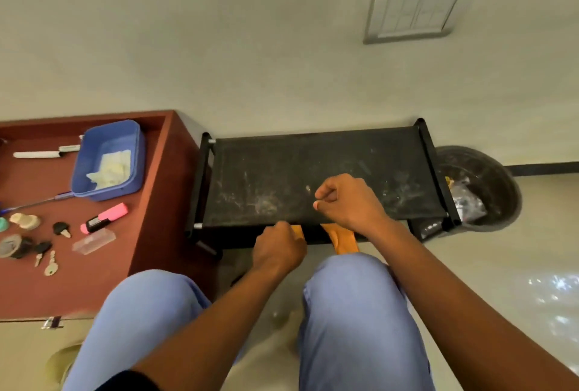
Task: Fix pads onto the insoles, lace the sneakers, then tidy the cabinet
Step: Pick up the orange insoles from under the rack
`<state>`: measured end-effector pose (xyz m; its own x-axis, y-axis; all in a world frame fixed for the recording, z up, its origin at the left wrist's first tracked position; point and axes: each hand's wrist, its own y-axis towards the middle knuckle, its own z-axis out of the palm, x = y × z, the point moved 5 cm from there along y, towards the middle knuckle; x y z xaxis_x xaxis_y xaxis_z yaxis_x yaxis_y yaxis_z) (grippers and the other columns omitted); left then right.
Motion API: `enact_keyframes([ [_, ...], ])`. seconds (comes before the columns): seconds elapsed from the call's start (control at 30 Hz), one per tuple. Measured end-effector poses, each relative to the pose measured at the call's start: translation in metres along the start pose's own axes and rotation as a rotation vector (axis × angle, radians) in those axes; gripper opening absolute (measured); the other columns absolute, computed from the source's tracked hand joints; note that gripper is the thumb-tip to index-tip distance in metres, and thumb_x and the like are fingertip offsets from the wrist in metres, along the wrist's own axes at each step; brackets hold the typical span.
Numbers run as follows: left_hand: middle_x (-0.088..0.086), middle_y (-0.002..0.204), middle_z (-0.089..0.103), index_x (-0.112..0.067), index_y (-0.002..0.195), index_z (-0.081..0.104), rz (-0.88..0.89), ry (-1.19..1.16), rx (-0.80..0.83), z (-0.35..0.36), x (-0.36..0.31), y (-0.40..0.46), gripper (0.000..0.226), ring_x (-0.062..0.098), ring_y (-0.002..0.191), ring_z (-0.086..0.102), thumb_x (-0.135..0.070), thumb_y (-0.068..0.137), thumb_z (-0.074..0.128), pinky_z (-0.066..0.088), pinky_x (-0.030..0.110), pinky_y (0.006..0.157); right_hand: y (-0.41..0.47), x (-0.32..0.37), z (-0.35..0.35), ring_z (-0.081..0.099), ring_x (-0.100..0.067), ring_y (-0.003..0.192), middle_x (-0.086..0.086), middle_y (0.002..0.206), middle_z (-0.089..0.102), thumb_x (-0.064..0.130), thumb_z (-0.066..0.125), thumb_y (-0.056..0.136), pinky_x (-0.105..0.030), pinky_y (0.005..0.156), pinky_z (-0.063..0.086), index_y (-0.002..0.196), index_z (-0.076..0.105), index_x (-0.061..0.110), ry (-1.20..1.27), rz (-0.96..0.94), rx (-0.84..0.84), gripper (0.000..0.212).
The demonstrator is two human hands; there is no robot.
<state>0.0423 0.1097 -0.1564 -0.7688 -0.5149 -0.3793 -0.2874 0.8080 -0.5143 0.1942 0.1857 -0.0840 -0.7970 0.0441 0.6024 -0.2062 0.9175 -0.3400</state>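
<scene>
A black shoe rack (313, 171) stands against the wall, its dusty top shelf bare. Two orange insole-like pieces show below its front edge, one (297, 230) beside my left hand and one (343, 242) under my right wrist. My left hand (279, 248) is at the rack's front edge, fingers curled around the end of the left orange piece. My right hand (347, 199) hovers over the top shelf in a loose fist, and I see nothing in it. No sneakers or laces are in view.
To the left is a red-brown cabinet top (150, 202) with a blue tub (108, 159), a pink highlighter (105, 217), pens, keys and small items. A dark bin (482, 190) with rubbish stands right of the rack. My knees in blue trousers fill the foreground.
</scene>
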Motion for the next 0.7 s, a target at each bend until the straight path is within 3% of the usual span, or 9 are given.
enact_keyframes([
  [0.13,0.021,0.127,0.067,-0.007,0.118,0.067,-0.048,0.038,0.002,0.036,0.013,0.021,0.035,0.044,0.118,0.062,-0.034,0.100,0.052,0.051,0.042,0.095,-0.001,-0.042,0.006,0.072,-0.012,0.087,0.008,0.083,0.075,0.024,0.080,0.086,-0.032,0.084,0.058,0.087,0.077,0.027,0.067,0.024,0.082,0.004],
  [0.27,0.019,0.128,0.066,-0.011,0.120,0.067,-0.059,0.053,-0.015,0.067,0.022,0.039,0.033,0.041,0.117,0.064,-0.032,0.101,0.049,0.052,0.044,0.091,-0.008,-0.077,0.012,0.070,-0.012,0.074,0.008,0.073,0.073,0.014,0.073,0.089,-0.033,0.074,0.060,0.082,0.078,0.023,0.090,0.066,0.081,0.013],
  [0.4,0.018,0.145,0.050,-0.013,0.139,0.052,-0.075,0.082,-0.068,0.092,0.021,0.056,0.053,0.040,0.130,0.051,-0.046,0.098,0.055,0.046,0.046,0.100,-0.014,-0.110,0.038,0.072,-0.019,0.086,0.006,0.088,0.076,0.023,0.076,0.087,-0.034,0.076,0.059,0.079,0.077,0.034,0.024,0.144,0.162,0.013],
  [0.47,0.020,0.145,0.051,-0.010,0.141,0.049,-0.089,0.098,-0.093,0.097,0.018,0.065,0.062,0.039,0.132,0.049,-0.053,0.097,0.057,0.046,0.046,0.102,-0.017,-0.122,0.051,0.071,-0.023,0.099,-0.001,0.107,0.077,0.030,0.075,0.090,-0.031,0.081,0.054,0.096,0.078,0.029,-0.072,0.172,0.179,0.007],
  [0.53,0.021,0.147,0.050,-0.010,0.142,0.050,-0.107,0.091,-0.095,0.102,0.013,0.075,0.063,0.041,0.135,0.046,-0.054,0.098,0.057,0.043,0.049,0.106,-0.014,-0.131,0.064,0.069,-0.028,0.109,-0.009,0.120,0.072,0.032,0.067,0.098,-0.031,0.086,0.050,0.117,0.072,0.016,-0.140,0.199,0.178,0.025],
  [0.7,0.020,0.158,0.041,-0.013,0.153,0.042,-0.130,0.161,-0.029,0.114,0.012,0.102,0.067,0.043,0.145,0.037,-0.054,0.101,0.050,0.033,0.053,0.117,0.011,-0.142,0.095,0.068,-0.033,0.107,-0.014,0.125,0.067,0.038,0.060,0.098,-0.036,0.085,0.054,0.130,0.059,0.017,-0.237,0.246,0.115,0.039],
])
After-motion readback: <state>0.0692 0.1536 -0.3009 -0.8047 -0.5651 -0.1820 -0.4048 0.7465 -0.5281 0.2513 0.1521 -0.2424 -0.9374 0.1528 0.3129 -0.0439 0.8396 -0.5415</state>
